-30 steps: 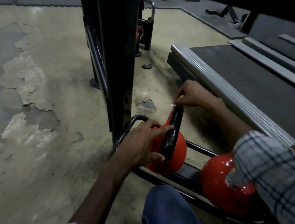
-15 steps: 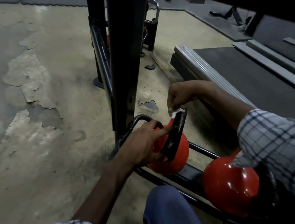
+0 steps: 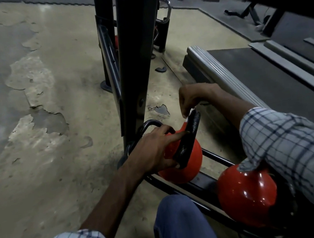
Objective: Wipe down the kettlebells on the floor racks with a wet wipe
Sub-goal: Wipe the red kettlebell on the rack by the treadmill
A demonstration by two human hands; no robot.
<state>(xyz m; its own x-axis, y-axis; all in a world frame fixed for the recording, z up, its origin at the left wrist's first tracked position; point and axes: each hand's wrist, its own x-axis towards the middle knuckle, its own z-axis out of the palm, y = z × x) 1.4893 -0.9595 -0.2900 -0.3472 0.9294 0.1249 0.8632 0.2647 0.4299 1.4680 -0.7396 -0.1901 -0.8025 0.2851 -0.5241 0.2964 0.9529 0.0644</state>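
Note:
A red kettlebell (image 3: 190, 164) with a black handle (image 3: 190, 138) sits tilted on the low black floor rack (image 3: 199, 183). My left hand (image 3: 152, 151) grips its body and the lower part of the handle. My right hand (image 3: 189, 98) presses a small white wet wipe (image 3: 190, 112) against the top end of the handle; most of the wipe is hidden under the fingers. A second red kettlebell (image 3: 245, 195) rests on the rack to the right, partly covered by my checked sleeve.
A black upright post (image 3: 138, 50) of a rack rises just behind the kettlebell. A treadmill deck with a ribbed metal edge (image 3: 227, 80) lies to the right. Worn, peeling concrete floor (image 3: 43, 134) spreads left. My blue-trousered knee (image 3: 183, 226) is at the bottom.
My right hand has come left and down over the top of the handle with the wipe. The left hand has kept its hold on the kettlebell.

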